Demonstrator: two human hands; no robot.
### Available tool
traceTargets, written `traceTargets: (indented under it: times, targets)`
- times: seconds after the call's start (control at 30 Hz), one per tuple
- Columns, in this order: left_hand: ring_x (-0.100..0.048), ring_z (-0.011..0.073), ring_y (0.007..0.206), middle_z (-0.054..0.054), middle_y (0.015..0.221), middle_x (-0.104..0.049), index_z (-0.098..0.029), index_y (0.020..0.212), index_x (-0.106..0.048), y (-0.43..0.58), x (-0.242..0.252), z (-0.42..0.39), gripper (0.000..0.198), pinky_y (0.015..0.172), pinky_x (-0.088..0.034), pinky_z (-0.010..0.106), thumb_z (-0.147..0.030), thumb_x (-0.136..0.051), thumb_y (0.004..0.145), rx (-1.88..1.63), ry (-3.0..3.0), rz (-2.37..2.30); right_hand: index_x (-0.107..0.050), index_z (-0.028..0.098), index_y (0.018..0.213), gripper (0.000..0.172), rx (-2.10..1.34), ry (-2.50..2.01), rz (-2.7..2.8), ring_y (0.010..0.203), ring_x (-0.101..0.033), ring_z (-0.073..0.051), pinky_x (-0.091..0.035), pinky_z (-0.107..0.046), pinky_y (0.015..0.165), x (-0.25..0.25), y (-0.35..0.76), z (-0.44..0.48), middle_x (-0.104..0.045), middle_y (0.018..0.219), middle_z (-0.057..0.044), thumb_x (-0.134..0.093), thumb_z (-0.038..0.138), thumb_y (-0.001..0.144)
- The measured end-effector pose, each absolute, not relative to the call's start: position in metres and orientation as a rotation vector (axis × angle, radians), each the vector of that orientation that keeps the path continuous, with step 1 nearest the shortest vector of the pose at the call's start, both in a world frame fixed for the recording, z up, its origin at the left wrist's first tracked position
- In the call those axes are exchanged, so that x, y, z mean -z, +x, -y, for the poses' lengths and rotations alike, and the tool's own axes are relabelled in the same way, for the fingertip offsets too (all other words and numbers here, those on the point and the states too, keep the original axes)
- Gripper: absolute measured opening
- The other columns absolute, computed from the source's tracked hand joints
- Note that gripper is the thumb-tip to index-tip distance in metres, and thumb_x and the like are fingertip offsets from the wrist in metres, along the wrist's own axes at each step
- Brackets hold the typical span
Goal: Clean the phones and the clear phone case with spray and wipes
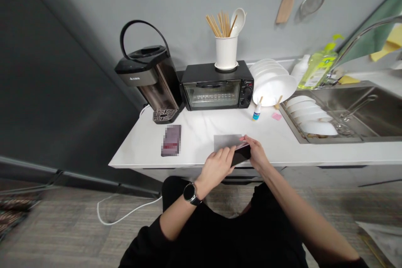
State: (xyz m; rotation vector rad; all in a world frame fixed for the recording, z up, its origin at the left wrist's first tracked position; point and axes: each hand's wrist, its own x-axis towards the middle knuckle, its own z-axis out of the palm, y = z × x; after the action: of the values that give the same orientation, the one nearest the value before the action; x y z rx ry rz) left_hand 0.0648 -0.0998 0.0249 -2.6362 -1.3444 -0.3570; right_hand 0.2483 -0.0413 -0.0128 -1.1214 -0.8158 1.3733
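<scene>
Clamped between left hand (216, 166) and right hand (256, 153): phone (241, 155), just short of grey sheet (225, 141) beyond the fingers. Probably light, stiff, slick, breakable; best gripped along long edges, off the glass.

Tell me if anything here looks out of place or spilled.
Nothing spilled or broken. The white utensil holder stands on the toaster oven, which gets hot, and a white cable loops loose on the floor.
</scene>
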Motion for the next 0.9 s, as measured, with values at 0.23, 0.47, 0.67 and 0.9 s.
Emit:
traceTargets:
  times: [0.23,0.47,0.67,0.9]
  targets:
    - [-0.068,0.0265,0.098,0.01,0.116,-0.066,-0.016,0.155,-0.037,0.062,-0.035,0.094,0.085,0.077,-0.057,0.035,-0.044,-0.078,0.086,0.588,-2.505,1.61,-0.077,0.025,0.117,0.053,-1.55,-0.875,0.852,0.092,-0.072,-0.021,-0.056,-0.028,0.072,0.007,0.258,0.054,-0.08,0.106,-0.005,-0.079,0.064,0.081]
    - [-0.069,0.0249,0.098,0.008,0.11,-0.066,-0.019,0.158,-0.037,0.078,-0.024,0.103,0.084,0.077,-0.058,0.031,-0.046,-0.074,0.087,0.845,-2.352,1.751,-0.082,0.025,0.099,0.033,-1.561,-0.768,0.689,0.09,-0.077,-0.019,-0.063,-0.025,0.076,0.01,0.257,0.054,-0.082,0.103,-0.004,-0.088,0.05,0.078]
    - [-0.07,0.024,0.095,0.007,0.107,-0.066,-0.02,0.159,-0.037,0.088,-0.013,0.107,0.085,0.075,-0.057,0.03,-0.045,-0.074,0.088,0.94,-2.27,1.808,-0.084,0.023,0.099,0.036,-1.587,-0.748,0.666,0.083,-0.077,-0.016,-0.063,-0.021,0.074,0.0,0.261,0.055,-0.083,0.101,-0.004,-0.09,0.051,0.077]
    - [-0.071,0.0225,0.092,0.006,0.107,-0.067,-0.02,0.157,-0.041,0.086,-0.007,0.104,0.086,0.071,-0.057,0.029,-0.048,-0.077,0.085,0.918,-2.29,1.797,-0.083,0.022,0.103,0.039,-1.652,-0.714,0.719,0.076,-0.077,-0.018,-0.063,-0.023,0.063,0.006,0.268,0.051,-0.082,0.099,-0.006,-0.089,0.05,0.077]
